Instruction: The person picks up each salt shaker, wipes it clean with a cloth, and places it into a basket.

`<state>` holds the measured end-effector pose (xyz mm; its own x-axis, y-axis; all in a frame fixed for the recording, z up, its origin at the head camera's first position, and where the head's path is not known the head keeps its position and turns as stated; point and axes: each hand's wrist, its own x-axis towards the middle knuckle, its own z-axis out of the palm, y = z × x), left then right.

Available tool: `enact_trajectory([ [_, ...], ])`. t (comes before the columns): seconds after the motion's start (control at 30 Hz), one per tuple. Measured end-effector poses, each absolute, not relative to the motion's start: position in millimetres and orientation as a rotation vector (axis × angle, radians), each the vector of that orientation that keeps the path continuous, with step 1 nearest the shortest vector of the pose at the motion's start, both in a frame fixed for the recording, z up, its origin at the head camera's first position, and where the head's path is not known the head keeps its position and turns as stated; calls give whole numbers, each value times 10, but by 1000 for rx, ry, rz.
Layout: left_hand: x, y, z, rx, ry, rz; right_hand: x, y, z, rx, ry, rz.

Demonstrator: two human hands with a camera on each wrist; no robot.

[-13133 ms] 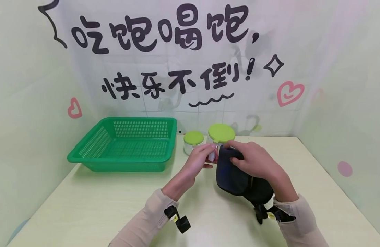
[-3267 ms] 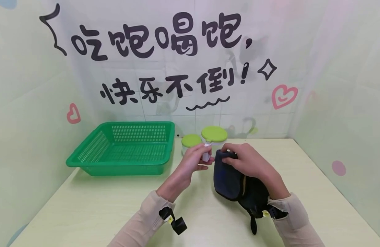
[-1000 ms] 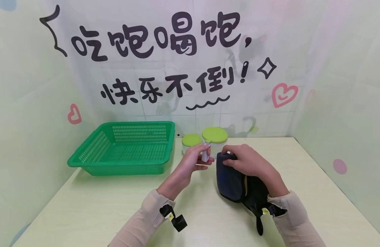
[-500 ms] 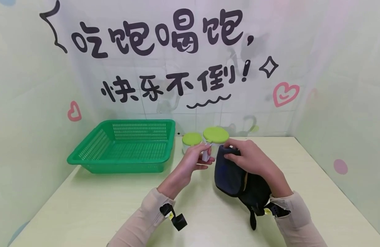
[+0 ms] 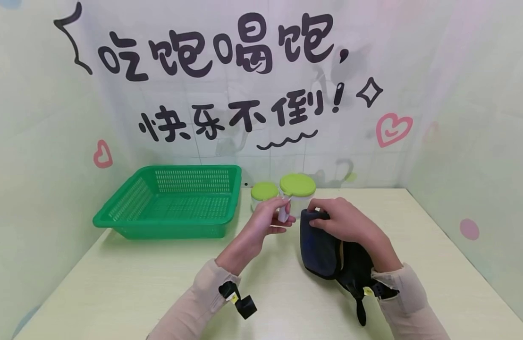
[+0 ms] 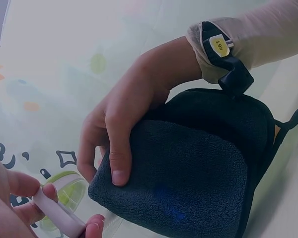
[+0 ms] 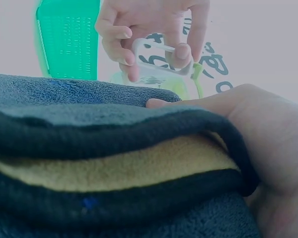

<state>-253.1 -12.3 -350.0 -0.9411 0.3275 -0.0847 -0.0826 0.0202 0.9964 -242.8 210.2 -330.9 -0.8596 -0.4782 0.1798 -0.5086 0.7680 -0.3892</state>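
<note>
My left hand (image 5: 261,222) holds a white rectangular plastic ring (image 5: 283,213), which looks like a carabiner. Its open frame shows between the fingers in the right wrist view. To the right, my right hand (image 5: 344,219) pinches the top edge of a folded dark blue fleecy cloth (image 5: 318,248), thumb on the near side. Black edging and a tan inner face (image 7: 139,163) show on the cloth, and a black loop (image 5: 361,311) dangles from its lower end. A gap separates the ring from the cloth. The cloth's far side is hidden.
A green plastic basket (image 5: 168,230) stands at the back left of the pale table (image 5: 159,283). Two tubs with lime lids, a small one (image 5: 264,191) and a larger one (image 5: 297,185), stand behind my left hand. A printed sheet (image 5: 227,85) hangs behind the table.
Since half a second ago the cloth has dipped and swung slightly right, with my right hand a little lower. My left hand keeps the ring almost still. Earlier, ring and cloth were closer together.
</note>
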Motion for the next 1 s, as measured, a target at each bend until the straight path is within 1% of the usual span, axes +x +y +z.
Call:
enact_trajectory([
  [0.27,-2513,-164,-3517,247,2003,2010,-2418,2110,-3306,790,-2859,699],
  [0.5,-2522,-148,-3441,252,1996,2016,-2410,2152,-3246,749,-2821,713],
  [1.0,-2481,-164,-3425,281,1978,2026,-2294,2173,-3156,698,-2698,726],
])
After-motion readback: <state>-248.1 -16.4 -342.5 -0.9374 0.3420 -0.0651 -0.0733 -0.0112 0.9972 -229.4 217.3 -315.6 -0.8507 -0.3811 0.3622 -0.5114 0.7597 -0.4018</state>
